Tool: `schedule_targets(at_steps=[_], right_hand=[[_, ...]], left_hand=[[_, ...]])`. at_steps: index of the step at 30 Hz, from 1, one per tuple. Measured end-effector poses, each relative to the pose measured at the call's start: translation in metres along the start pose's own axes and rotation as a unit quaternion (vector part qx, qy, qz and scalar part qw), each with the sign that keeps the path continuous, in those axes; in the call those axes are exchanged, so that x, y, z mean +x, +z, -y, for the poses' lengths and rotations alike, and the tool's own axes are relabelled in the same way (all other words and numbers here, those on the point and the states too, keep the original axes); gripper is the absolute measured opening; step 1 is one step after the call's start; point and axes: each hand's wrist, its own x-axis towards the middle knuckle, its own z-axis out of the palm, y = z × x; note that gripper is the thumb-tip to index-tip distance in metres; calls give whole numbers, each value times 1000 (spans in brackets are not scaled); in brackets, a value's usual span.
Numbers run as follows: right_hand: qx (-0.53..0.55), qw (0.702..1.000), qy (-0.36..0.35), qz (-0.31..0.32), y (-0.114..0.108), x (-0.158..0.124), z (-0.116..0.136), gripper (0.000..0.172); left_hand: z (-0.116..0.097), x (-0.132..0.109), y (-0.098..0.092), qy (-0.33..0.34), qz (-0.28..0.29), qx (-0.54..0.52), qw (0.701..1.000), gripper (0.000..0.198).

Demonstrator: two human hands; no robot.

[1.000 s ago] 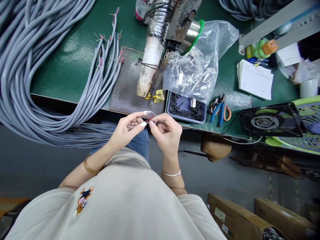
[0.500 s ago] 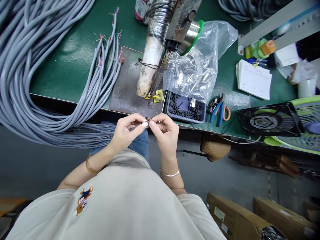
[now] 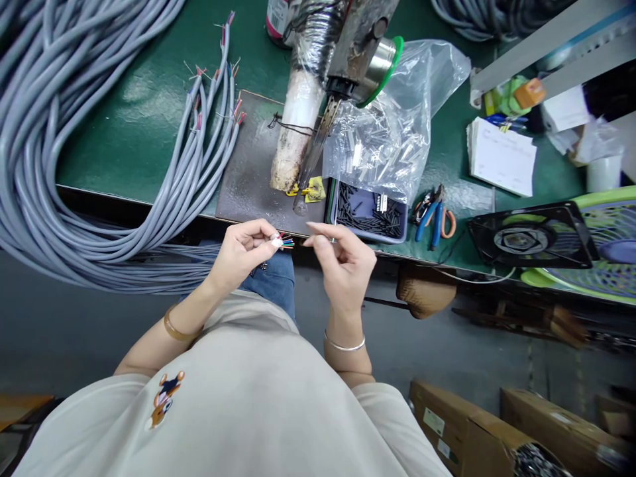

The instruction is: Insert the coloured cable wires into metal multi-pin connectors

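Observation:
My left hand [image 3: 248, 255] is closed in a pinch on a bunch of thin coloured wires [image 3: 287, 243], whose ends point right, past the thumb and index finger. Red, green and blue strands show among them. Just to the right, apart from the wires, my right hand [image 3: 342, 258] has its fingers drawn together. A small thin light piece shows by its curled fingers, too small to name. Both hands are in front of the bench edge, above my lap. Stripped grey cables [image 3: 203, 139] with coloured wire ends lie on the bench at the left.
A white wrapped tube [image 3: 297, 126] and a soldering iron [image 3: 318, 156] hang over a brown board [image 3: 243, 179]. Right of them are a bin of black sleeves [image 3: 370, 228], a plastic bag [image 3: 382, 132], pliers [image 3: 437, 218], paper slips [image 3: 501, 159] and a fan [image 3: 531, 238].
My right hand has moved right, away from the wires, and the hands are now apart. My left hand has shifted slightly left, and the coloured wire ends show more clearly.

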Motion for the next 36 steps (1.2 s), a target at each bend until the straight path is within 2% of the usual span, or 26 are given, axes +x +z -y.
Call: schedule_targets(at_steps=[2, 4, 5, 7, 9, 12, 14, 16, 17, 19, 23, 26, 29, 31, 33, 34, 35, 36], right_hand=[[-52, 996, -38, 69, 0, -1, 6, 24], [-84, 987, -65, 117, 2, -2, 9, 18], [-96, 984, -75, 131, 3, -2, 10, 14], [-108, 980, -90, 140, 5, -1, 9, 18], [-109, 983, -93, 110, 4, 0, 7, 24], [-82, 995, -58, -20, -3, 2, 2, 30], [-67, 994, -53, -65, -9, 3, 0, 26], [-78, 991, -105, -15, -12, 2, -1, 11], [-93, 986, -139, 24, -12, 1, -2, 11], [-124, 970, -192, 87, -9, 1, -3, 20], [-164, 950, -243, 107, -3, -1, -9, 15], [-162, 947, -266, 74, -2, -4, -11, 13], [-108, 962, -251, 22, -5, -4, -8, 13], [-36, 972, -222, -69, -9, -2, -4, 11], [41, 962, -181, -202, -16, 1, 0, 12], [63, 955, -157, -245, -19, 2, 2, 12], [62, 958, -132, -246, -21, 2, 4, 13], [47, 972, -103, -205, -22, 2, 5, 13]], left_hand=[[-2, 0, 1, 14, 6, 19, 1000, 14], [-3, -1, 3, 27, 14, 44, 999, 14], [-4, -2, 4, 28, 18, 54, 998, 13], [-5, -3, 5, 24, 21, 65, 997, 14], [-5, -5, 5, 21, 19, 60, 998, 16], [-4, -6, 4, 13, 4, 25, 1000, 16], [-4, -6, 3, -5, -3, -3, 1000, 17], [-4, -5, 2, -25, 3, -23, 999, 19], [-3, -5, 2, -31, 9, -29, 999, 20], [-2, -4, 1, -37, 22, -34, 999, 22], [-1, -4, 1, -43, 43, -37, 997, 23], [-5, -8, 6, -39, 50, -36, 997, 25], [-13, -12, 14, -12, 54, -20, 998, 20], [-16, -13, 17, 12, 42, -3, 999, 17], [-15, -12, 17, 33, 7, 9, 999, 15], [-13, -12, 16, 40, -11, 13, 999, 15], [-11, -11, 14, 45, -25, 16, 999, 16], [-8, -11, 13, 47, -32, 20, 998, 16]])
